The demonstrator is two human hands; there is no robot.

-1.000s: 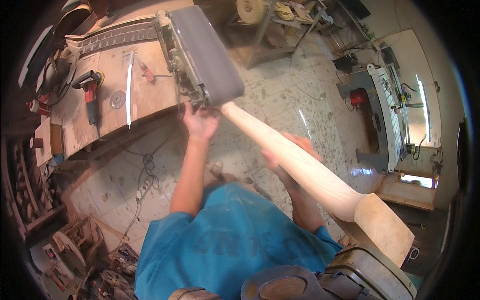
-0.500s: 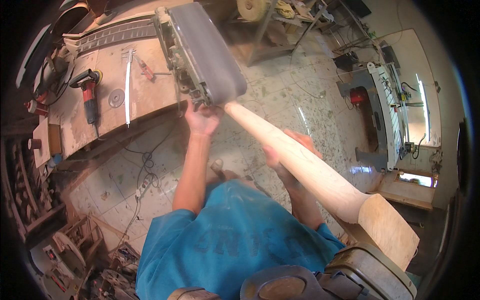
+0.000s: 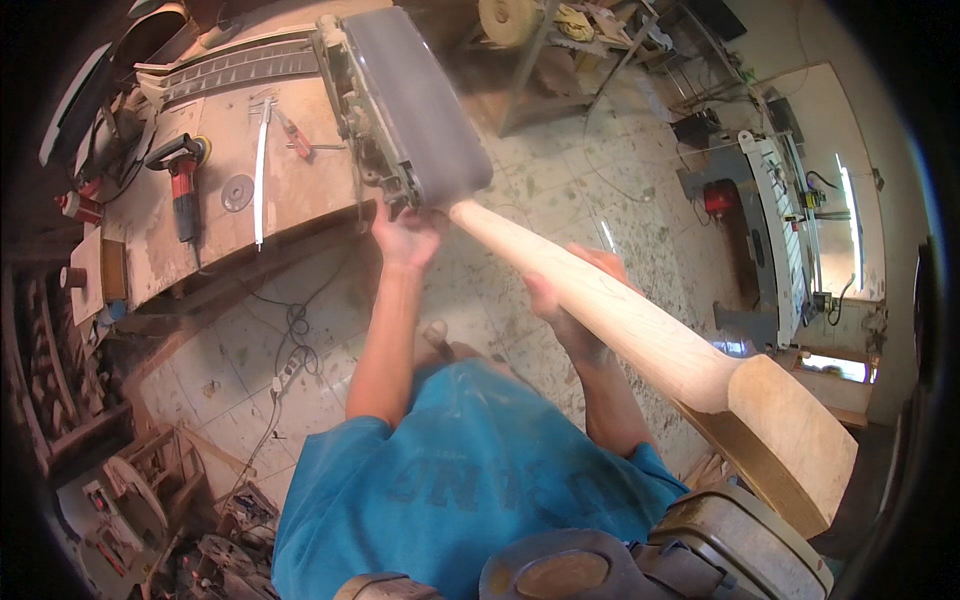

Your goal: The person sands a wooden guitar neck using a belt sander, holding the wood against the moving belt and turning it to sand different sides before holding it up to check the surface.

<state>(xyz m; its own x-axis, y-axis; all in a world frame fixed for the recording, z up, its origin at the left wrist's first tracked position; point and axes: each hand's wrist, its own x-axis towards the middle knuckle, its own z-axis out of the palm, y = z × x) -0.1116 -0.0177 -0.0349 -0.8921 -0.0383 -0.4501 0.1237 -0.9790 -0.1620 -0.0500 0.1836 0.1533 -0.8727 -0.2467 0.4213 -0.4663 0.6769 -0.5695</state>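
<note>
A long pale wooden piece (image 3: 640,320) slants across in front of me, with a rounded, tapering shaft and a thick squared block at its near right end. Around the middle of the shaft my right hand (image 3: 590,278) is closed, thumb on the near side. The thin tip meets the lower end of a belt sander (image 3: 415,110), whose grey belt looks smeared. My left hand (image 3: 405,240) is raised beside that tip, under the sander's front edge. Its fingers are partly hidden and blurred, so whether they grip the tip cannot be told.
On the wooden bench (image 3: 270,205) at left lie a red and black power polisher (image 3: 182,190), a round disc (image 3: 238,193) and a white strip (image 3: 262,180). A cord (image 3: 295,325) trails over the tiled floor. Another machine (image 3: 775,230) stands at right.
The block end has swung to the right and rolled a little, showing more of its darker side face. The tip stays at the sander, and both hands keep nearly the same places.
</note>
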